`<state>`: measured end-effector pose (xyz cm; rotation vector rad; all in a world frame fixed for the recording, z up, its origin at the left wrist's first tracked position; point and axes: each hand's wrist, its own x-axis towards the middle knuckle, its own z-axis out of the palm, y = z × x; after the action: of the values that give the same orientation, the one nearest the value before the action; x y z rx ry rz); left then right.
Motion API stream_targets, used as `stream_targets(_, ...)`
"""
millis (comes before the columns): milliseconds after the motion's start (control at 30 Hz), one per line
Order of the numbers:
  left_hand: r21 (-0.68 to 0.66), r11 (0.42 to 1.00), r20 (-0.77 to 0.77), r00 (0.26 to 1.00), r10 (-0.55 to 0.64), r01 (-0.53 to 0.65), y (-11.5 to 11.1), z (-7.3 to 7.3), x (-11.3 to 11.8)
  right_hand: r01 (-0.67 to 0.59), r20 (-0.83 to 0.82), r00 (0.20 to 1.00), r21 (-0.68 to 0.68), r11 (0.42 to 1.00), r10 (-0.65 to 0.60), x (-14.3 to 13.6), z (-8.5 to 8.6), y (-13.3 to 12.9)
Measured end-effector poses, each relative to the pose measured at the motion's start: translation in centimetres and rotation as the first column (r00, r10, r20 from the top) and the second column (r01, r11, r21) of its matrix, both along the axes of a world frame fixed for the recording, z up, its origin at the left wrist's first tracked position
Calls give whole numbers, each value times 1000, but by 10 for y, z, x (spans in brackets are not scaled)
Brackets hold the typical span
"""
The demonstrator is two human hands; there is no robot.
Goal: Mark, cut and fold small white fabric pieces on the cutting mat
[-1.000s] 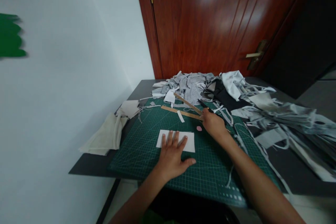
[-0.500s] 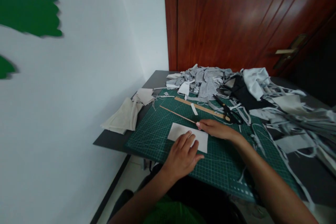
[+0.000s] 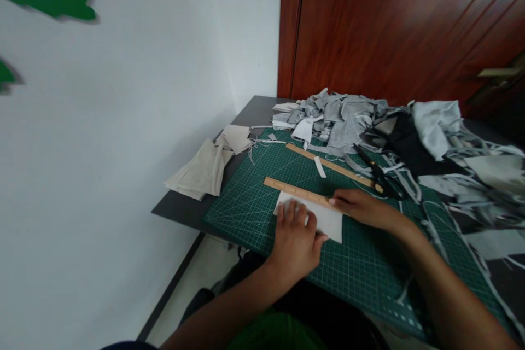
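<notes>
Gently, I'd press the white piece [image 3: 329, 223] flat on the green mat [image 3: 234, 197] with that spread left hand [image 3: 296, 243], and line the ruler [image 3: 298, 192], pinched in the right hand [image 3: 363, 208], along the piece's far edge.

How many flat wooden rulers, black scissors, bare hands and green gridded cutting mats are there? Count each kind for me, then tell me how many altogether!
Flat wooden rulers: 2
Black scissors: 1 pair
Bare hands: 2
Green gridded cutting mat: 1
Total, counting the scissors as one: 6
</notes>
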<state>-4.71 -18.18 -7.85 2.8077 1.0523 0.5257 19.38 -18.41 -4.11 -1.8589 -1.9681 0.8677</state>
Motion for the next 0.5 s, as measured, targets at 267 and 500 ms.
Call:
stream_targets(267,-31,999,29,999,-26,27,0,-3,-1,180,108,978,5,984,-179,-4,-7,8)
stream_targets(500,-52,998,71,997,-35,38,3,-6,0,157,142,979,-39,987,-150,-10,-13,11)
